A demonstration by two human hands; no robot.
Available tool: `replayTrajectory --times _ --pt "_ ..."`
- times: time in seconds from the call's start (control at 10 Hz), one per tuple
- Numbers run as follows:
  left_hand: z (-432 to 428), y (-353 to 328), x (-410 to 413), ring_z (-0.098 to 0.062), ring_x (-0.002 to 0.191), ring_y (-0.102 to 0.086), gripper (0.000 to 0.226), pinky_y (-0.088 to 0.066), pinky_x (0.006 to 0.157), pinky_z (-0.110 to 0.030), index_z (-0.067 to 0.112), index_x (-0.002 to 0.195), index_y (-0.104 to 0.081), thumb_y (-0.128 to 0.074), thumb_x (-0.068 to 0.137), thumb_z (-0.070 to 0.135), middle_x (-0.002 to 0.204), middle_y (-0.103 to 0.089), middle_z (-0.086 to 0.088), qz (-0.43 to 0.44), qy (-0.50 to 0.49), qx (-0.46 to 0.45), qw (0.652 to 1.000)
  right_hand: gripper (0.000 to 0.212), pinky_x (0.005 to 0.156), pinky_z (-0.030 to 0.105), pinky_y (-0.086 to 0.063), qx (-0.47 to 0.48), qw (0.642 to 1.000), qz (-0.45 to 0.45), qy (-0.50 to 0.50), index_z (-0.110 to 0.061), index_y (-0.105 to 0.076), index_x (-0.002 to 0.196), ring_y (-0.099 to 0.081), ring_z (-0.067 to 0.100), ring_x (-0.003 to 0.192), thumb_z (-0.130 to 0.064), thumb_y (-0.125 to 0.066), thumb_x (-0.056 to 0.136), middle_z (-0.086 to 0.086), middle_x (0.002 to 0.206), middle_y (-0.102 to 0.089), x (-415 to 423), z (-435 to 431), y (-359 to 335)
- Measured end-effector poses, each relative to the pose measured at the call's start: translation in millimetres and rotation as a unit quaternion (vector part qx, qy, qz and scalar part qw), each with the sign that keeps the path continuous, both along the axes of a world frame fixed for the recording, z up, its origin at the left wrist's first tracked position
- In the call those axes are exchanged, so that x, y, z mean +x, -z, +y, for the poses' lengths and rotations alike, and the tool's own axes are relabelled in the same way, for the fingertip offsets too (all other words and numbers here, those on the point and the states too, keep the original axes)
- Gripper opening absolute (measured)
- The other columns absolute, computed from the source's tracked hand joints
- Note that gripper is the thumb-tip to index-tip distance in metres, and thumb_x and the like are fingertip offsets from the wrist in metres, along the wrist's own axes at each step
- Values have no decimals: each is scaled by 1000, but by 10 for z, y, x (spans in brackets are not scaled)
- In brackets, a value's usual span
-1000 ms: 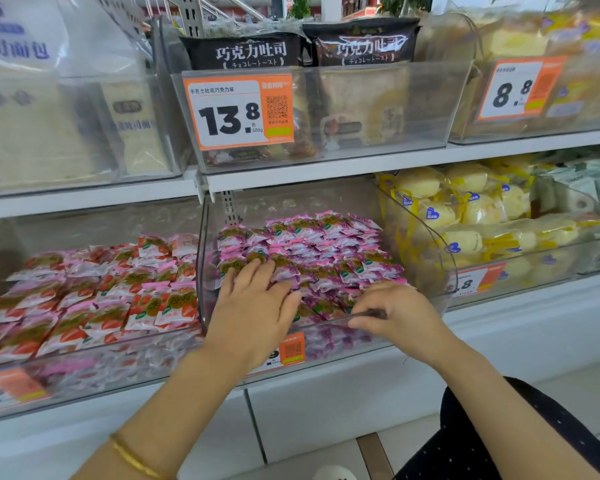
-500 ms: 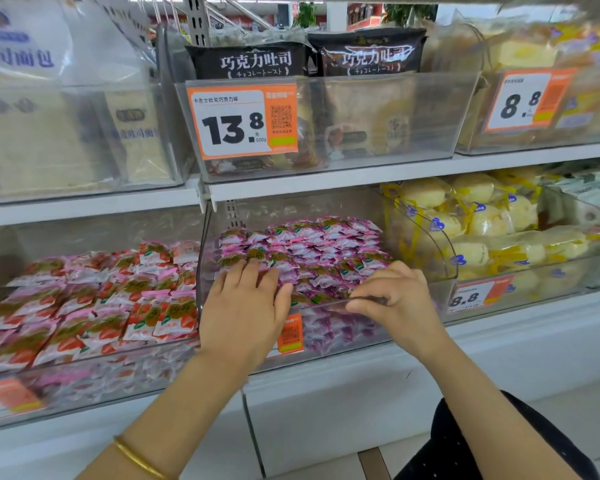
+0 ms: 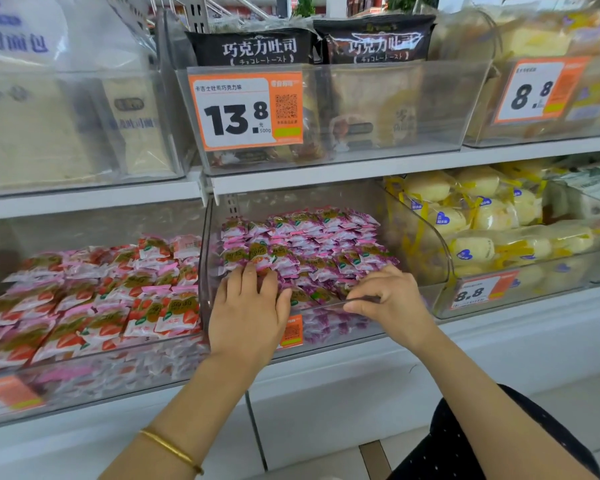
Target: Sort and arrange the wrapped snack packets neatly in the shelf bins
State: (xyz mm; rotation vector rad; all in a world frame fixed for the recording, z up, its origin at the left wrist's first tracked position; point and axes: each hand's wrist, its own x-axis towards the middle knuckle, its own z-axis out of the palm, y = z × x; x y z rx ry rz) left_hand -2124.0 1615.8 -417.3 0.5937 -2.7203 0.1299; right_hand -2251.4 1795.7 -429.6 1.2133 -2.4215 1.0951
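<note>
Small purple-and-pink wrapped snack packets (image 3: 312, 247) lie in rows in the clear middle bin (image 3: 420, 233) on the lower shelf. My left hand (image 3: 248, 306) lies flat, fingers straight and together, on the packets at the bin's front left. My right hand (image 3: 390, 299) is at the front right, fingers curled, with thumb and forefinger pinching the bin's clear front rim (image 3: 323, 304). Red strawberry-print packets (image 3: 118, 296) fill the neighbouring left bin (image 3: 84, 375).
Yellow-wrapped buns (image 3: 482, 230) fill the bin on the right. On the upper shelf (image 3: 326, 171) stand bins of black chocolate toast bags (image 3: 257, 46) and white bread bags (image 3: 49, 126), with orange price tags (image 3: 246, 112). White base panel and floor lie below.
My left hand's fingers have drawn together and it has shifted slightly forward on the purple packets. My right hand has stayed at the front rim. The view moved a little closer.
</note>
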Motion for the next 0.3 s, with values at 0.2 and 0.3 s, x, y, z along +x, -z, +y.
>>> replayTrajectory --times 0.2,0.3 --pt "35 -61 134 -31 110 -57 52 -53 81 -39 10 117 -60 -24 93 39 121 -60 -12 82 75 78 991 8 79 47 -46 49 998 12 34 -24 -76 73 -53 21 85 -29 -81 69 -8 76 -70 101 -3 -77" --pt "50 -134 506 -14 120 -47 47 -36 97 -17 14 126 -54 -28 94 35 128 -54 -1 227 88 173 954 17 82 46 -47 -5 998 13 57 -24 -75 87 -52 18 89 -25 -80 71 -6 84 -68 201 50 -131"
